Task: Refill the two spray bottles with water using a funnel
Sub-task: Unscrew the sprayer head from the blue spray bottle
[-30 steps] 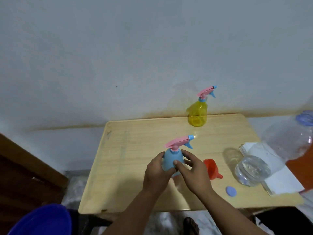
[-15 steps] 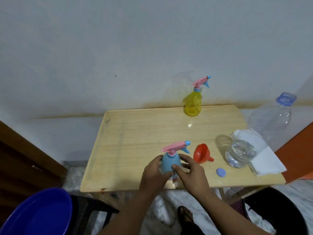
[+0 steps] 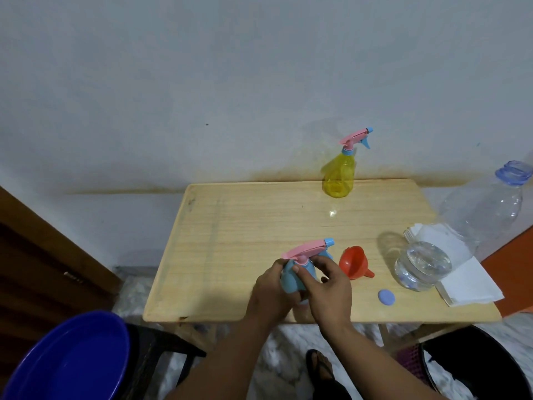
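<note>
A blue spray bottle (image 3: 291, 280) with a pink trigger head stands near the front of the wooden table (image 3: 230, 232). My left hand (image 3: 271, 293) grips its body from the left. My right hand (image 3: 326, 287) has thumb and fingers curled round the neck just under the pink head. A yellow spray bottle (image 3: 339, 174) with the same pink head stands at the table's back edge by the wall. An orange funnel (image 3: 353, 262) lies on its side just right of my hands. A large clear water bottle (image 3: 450, 238) stands open at the right, water in its base.
A small blue cap (image 3: 386, 297) lies on the table near the front right. White paper napkins (image 3: 467, 272) sit under the water bottle. A blue basin (image 3: 69, 359) is at the lower left off the table, a black bin (image 3: 476, 368) at the lower right.
My right hand has moved up from the blue bottle's body to its neck under the pink head. The view has shifted a little; the bottle stays in the same spot on the table.
</note>
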